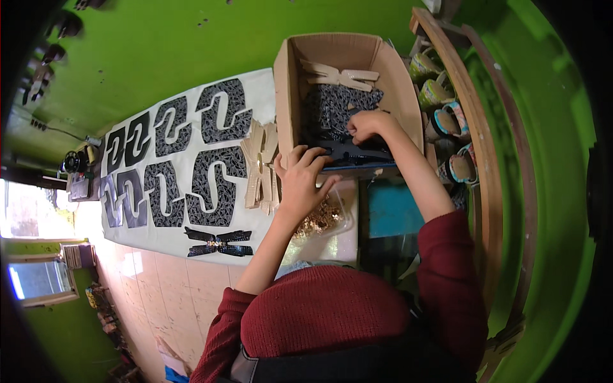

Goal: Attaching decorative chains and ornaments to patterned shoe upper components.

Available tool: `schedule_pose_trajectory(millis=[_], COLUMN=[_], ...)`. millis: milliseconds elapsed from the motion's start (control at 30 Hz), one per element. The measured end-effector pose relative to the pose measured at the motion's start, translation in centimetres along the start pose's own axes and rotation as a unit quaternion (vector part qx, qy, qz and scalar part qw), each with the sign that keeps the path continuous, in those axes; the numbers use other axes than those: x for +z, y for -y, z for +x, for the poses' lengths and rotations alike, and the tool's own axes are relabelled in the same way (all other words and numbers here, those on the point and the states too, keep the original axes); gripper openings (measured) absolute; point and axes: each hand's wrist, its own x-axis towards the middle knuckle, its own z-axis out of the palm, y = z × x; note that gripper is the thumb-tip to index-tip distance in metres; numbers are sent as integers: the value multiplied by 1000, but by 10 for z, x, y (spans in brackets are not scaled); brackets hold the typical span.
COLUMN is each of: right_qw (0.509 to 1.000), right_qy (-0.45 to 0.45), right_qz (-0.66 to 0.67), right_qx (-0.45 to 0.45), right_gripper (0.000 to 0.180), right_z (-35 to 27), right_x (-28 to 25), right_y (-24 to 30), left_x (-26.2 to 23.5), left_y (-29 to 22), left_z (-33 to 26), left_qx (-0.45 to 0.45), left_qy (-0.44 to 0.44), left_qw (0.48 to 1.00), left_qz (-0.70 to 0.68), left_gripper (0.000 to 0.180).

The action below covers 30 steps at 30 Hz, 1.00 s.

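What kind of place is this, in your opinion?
Probably a footwear or craft workshop: dark S-shaped pieces lie on a white surface, a cardboard box holds other pieces, and colourful sandal-like items sit on a rack.

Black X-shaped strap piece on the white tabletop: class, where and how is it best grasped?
Probably by the narrow, gold-trimmed waist of the black X-shaped strap piece, pinched from above across its near and far edges: it lies flat and apart on the white tabletop, and its four arms spread out from there.
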Motion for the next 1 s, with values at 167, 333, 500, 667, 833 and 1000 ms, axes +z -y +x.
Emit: schedule_pose_trajectory(millis=[167,333,500,667,833,1000], right_qw=[942,872,826,812,790,776], right_qy=[-96,-312,-412,-478,-487,-399], right_qz=[301,316,290,175,206,374], right_qx=[-115,-206,-252,-285,-310,-314], right_gripper=[19,17,15,21,20,18], right_z=[-62,-123,-156,-150,-130,-104], right_x=[-21,-25,-13,15,53,107], right_y=[2,52,111,154,184,212], left_x=[-18,-53,-79,-83,-87,-81], left_y=[-1,4,2,23,39,57], left_z=[3,12,12,-16,-67,-139], left_qx=[0,-19,36,65,75,9], left_qy=[-3,-127,-107,-181,-261,-265], left_qw=[997,986,994,981,961,963], left_qz=[-76,-105,-6,-30,-60,-38], left_gripper=[65,67,52,36,31,27])
